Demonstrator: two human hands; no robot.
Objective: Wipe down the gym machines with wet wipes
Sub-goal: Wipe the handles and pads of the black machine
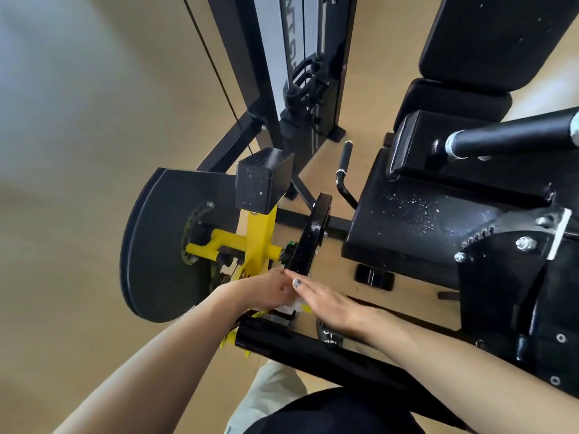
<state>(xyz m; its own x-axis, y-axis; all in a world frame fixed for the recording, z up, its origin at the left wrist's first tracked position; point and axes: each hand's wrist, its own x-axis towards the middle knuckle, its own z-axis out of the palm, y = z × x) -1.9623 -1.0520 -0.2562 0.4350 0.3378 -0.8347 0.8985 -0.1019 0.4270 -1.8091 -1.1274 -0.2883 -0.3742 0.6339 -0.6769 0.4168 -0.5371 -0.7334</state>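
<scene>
A black and yellow gym machine fills the view, with a yellow pivot arm (260, 242) beside a large black disc (156, 245). My left hand (266, 289) and my right hand (326, 303) meet low at the centre, just over the yellow part and the black bar (297, 343). A white wet wipe (291, 306) shows in a small patch between and under the two hands. My left hand's fingers curl over it. My right hand lies flat with straight fingers on top of it. Most of the wipe is hidden.
The black seat pad (416, 227) is speckled with white droplets at the right, with a backrest (501, 39) behind it. A weight stack frame (300, 73) stands at the back. A black padded block (264, 180) tops the yellow arm. The floor (78, 151) is tan.
</scene>
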